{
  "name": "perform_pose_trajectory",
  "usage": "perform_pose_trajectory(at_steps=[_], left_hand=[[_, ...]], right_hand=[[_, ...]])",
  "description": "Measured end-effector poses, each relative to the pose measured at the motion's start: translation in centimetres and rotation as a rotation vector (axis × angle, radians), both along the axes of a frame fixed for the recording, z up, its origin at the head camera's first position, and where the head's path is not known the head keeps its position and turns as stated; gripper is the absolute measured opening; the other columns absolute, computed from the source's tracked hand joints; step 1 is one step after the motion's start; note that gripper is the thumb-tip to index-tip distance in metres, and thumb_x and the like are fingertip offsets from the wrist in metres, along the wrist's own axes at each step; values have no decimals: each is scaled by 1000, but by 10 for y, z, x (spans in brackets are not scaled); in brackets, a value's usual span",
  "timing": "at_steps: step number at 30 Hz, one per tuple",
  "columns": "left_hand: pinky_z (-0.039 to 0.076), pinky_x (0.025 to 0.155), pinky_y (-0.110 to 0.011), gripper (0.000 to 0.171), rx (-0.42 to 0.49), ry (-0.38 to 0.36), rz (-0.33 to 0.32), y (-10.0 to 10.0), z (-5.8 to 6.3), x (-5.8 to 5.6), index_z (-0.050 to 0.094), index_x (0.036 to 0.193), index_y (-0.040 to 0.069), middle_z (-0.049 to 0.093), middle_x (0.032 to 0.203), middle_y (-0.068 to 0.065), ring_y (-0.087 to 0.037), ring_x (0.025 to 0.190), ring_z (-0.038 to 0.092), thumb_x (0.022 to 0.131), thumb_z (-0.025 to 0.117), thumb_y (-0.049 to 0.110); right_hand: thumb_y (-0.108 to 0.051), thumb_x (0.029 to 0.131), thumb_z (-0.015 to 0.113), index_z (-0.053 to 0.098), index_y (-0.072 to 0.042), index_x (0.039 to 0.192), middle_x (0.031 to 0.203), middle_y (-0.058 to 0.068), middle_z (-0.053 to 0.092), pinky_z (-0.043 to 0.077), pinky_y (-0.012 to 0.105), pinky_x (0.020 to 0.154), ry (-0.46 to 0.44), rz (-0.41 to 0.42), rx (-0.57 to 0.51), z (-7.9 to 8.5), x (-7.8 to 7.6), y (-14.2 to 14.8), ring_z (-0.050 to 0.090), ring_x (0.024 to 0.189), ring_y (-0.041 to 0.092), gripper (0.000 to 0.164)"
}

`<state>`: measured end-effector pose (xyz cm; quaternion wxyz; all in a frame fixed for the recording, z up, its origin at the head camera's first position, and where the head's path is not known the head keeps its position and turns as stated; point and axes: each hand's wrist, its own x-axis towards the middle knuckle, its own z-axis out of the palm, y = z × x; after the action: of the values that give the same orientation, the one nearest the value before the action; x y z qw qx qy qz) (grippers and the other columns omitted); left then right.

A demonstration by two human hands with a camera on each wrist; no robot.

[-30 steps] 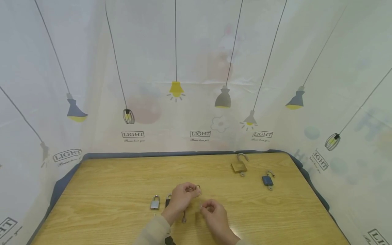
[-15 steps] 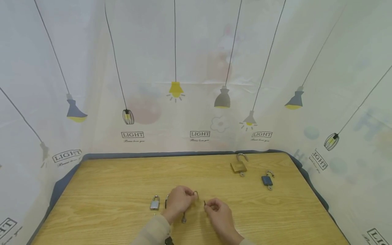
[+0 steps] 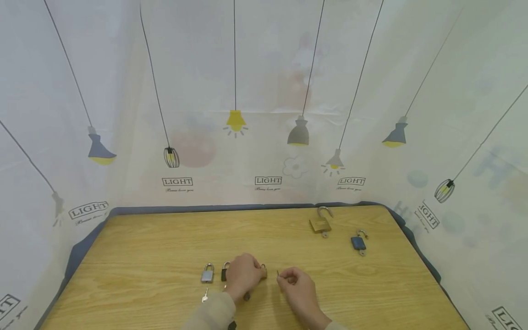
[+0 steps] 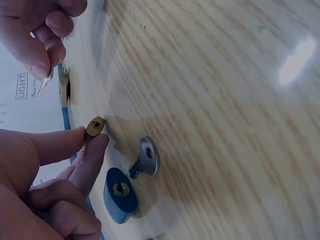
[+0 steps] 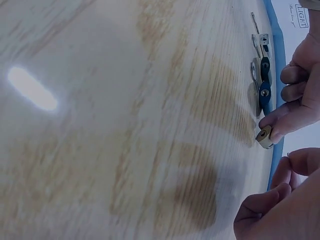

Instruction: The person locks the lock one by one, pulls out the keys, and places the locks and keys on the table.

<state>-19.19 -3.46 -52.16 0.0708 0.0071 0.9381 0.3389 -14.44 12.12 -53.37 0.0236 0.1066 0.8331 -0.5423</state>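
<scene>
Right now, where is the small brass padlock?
In the left wrist view, the small brass padlock is left of centre, pinched in the left hand, pictured just above the blue padlock.

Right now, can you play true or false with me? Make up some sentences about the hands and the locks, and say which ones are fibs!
1. The left hand holds a small brass padlock. True.
2. The right hand holds a padlock too. False: it pinches a silvery key.
3. The big gold padlock and the blue padlock are both open. True.
4. The silvery key is inside the small brass padlock. False: the two are apart.
5. A loose key lies on the table near the silver padlock. True.
6. In the head view, the silver padlock is to the right of the blue padlock. False: it is to the left.
</scene>
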Motion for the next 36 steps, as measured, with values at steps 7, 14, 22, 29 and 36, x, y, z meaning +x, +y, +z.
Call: perform_pose_trajectory(at_steps=[7,14,22,29,36], left_hand=[[29,35,-20,38,-69,20,4,1,0,0,54,46,15,42,36,10,-5,31,38,76,76,25],[28,41,-26,44,-124,78,-9,1,3,2,47,44,15,34,36,10,-9,38,34,76,76,23],[28,44,-28,41,-172,93,-12,2,6,4,49,46,15,39,38,8,-11,42,38,75,77,24],[34,45,-27,34,-148,88,-33,-4,12,3,58,52,16,49,44,7,-10,42,42,80,73,27],[45,51,-28,19,-51,132,12,-20,27,-2,71,78,13,67,71,3,-9,56,53,85,69,31]], right_hand=[[-17,85,67,63,-11,90,84,1,59,43,31,67,-5,23,-8,1,1,1,52,77,17,8],[-17,86,67,64,-9,91,82,2,60,42,31,68,4,76,-3,5,4,1,53,77,17,10],[-19,85,67,65,-12,88,82,0,62,43,32,66,-22,117,47,5,4,-1,54,76,17,8],[-18,84,66,65,-13,84,74,-2,61,43,31,58,-11,184,119,1,7,-6,54,66,15,5],[-15,82,67,64,-14,78,69,-4,59,45,32,56,40,237,231,1,10,-17,53,63,13,6]])
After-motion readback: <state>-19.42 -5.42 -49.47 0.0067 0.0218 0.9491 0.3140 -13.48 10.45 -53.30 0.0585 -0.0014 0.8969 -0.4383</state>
